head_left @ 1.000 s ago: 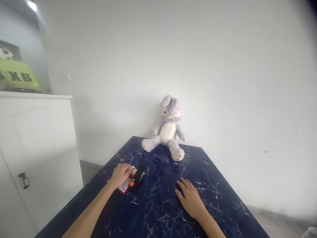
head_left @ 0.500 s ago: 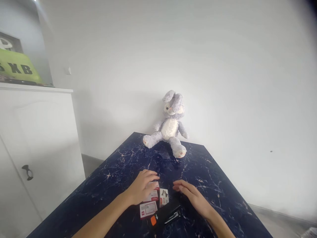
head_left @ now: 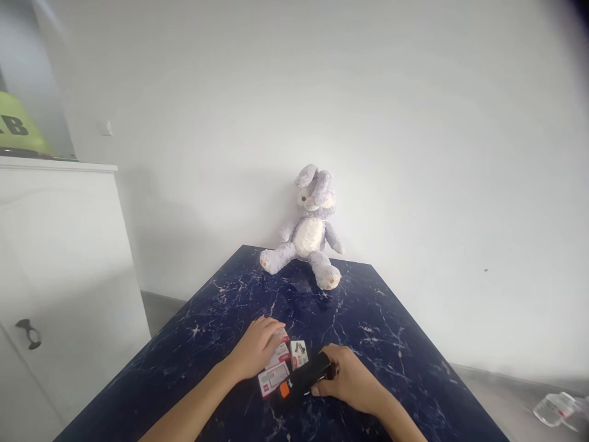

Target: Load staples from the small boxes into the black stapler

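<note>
My right hand (head_left: 352, 380) is closed around the rear of a black stapler (head_left: 308, 376) with an orange tip, its thumb on the near side. Several small red-and-white boxes lie left of the stapler. My left hand (head_left: 257, 347) lies over the far ones, its fingers stretched out and partly covering a box (head_left: 278, 356). Nearer to me is a white box with a red edge (head_left: 273, 380). A small staple box (head_left: 299, 354) with a picture on it stands between the two hands, just beyond the stapler.
A grey plush rabbit (head_left: 310, 230) sits at the far end of the dark blue marbled table (head_left: 239, 294), against the wall. A white cabinet (head_left: 64, 245) stands to the left with a green bag (head_left: 21, 126) on top. Clear plastic packaging (head_left: 559, 410) lies on the floor at right.
My right hand has come down and closed on the stapler, which it was only beside before. My left hand stays over the boxes. The view has turned slightly to the right.
</note>
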The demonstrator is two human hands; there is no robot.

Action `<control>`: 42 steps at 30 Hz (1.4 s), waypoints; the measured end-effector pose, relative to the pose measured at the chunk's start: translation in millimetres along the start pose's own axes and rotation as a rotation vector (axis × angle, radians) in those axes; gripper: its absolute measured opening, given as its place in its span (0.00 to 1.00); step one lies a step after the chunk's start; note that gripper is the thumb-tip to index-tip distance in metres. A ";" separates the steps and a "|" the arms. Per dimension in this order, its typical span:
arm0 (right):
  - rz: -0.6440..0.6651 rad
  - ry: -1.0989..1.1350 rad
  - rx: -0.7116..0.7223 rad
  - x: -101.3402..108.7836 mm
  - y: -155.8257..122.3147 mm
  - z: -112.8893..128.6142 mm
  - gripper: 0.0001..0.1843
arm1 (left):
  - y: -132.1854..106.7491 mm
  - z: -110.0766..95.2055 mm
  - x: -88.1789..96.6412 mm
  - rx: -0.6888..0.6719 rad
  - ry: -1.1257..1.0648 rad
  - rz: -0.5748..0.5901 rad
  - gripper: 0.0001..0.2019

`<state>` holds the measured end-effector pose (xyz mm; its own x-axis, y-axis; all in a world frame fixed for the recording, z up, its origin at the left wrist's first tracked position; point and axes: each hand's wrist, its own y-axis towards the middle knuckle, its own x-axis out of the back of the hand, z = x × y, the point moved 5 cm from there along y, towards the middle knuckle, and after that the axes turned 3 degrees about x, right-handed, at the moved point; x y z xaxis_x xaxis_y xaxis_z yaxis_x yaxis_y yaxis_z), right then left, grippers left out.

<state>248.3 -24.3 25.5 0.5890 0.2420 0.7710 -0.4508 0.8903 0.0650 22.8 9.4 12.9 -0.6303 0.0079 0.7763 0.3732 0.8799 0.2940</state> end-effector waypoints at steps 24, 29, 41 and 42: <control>-0.113 -0.006 0.000 11.3 1.1 -18.7 0.12 | -0.8 16.3 -5.7 0.005 0.110 0.177 0.23; -0.133 -0.023 -0.004 15.1 1.2 -20.5 0.14 | 1.1 15.4 -4.8 0.013 0.137 0.193 0.25; -0.166 -0.184 -0.106 54.0 -12.7 -66.9 0.12 | 5.2 23.5 17.3 0.161 0.142 -0.302 0.24; -0.183 -0.207 -0.098 53.3 -11.7 -67.6 0.11 | 4.9 27.4 19.9 0.213 0.165 -0.352 0.24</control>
<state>330.3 4.2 23.1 0.5007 -0.0014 0.8656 -0.2763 0.9474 0.1613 -6.5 27.0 14.6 -0.5703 -0.3707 0.7331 -0.0048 0.8939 0.4483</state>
